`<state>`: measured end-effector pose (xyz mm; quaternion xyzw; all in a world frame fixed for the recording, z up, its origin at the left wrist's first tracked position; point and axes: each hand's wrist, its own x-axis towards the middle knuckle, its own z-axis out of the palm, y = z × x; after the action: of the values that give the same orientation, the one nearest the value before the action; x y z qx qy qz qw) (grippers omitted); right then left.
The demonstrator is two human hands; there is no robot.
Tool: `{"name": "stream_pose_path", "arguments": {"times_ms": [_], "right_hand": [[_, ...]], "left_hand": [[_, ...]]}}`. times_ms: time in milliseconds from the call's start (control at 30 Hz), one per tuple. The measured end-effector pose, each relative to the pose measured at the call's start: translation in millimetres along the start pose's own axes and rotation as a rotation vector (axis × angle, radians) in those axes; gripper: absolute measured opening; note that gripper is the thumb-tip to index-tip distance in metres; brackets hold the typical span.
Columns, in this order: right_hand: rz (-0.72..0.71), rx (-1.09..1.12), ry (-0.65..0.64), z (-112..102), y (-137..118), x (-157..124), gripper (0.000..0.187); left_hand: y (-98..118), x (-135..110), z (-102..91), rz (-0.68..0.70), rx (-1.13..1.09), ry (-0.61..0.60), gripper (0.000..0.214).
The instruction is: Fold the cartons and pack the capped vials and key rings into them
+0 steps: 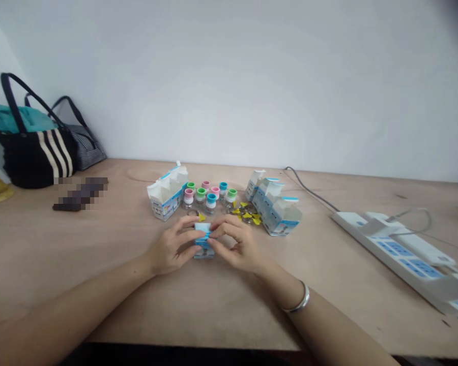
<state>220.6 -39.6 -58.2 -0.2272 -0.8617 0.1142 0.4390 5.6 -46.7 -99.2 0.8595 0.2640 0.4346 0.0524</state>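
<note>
A small light-blue and white carton [204, 250] stands on the table between my hands. My left hand [174, 245] grips its left side, fingers curved against the top and side. From the right, my right hand [238, 243] presses its fingertips on the top flap and edge. Just behind are several small clear bottles [210, 203] with pink, green and blue caps. A ring with a yellow tag [201, 217] lies close behind my left fingers. More metal rings with yellow tags [248, 213] are piled behind my right hand.
Open cartons stand in a row at left [166, 203] and at right [278, 216]. A white power strip [397, 254] with plugs and cables lies along the right. A black striped bag [34, 152] and a blurred dark object [80, 195] are at far left.
</note>
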Motion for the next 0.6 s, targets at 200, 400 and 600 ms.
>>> {"name": "stream_pose_path", "arguments": {"times_ms": [200, 400, 600], "right_hand": [[-0.039, -0.026, -0.086, -6.7, 2.1, 0.5, 0.014], [0.077, -0.018, -0.028, -10.8, 6.3, 0.0, 0.016], [0.131, -0.090, 0.043, -5.4, 14.0, 0.4, 0.011]], "left_hand": [[5.2, 1.7, 2.7, -0.017, 0.005, -0.027, 0.026], [16.8, 18.7, -40.9, -0.159, 0.110, -0.291, 0.025], [-6.8, 10.3, -128.6, -0.589, 0.233, -0.597, 0.020]]}}
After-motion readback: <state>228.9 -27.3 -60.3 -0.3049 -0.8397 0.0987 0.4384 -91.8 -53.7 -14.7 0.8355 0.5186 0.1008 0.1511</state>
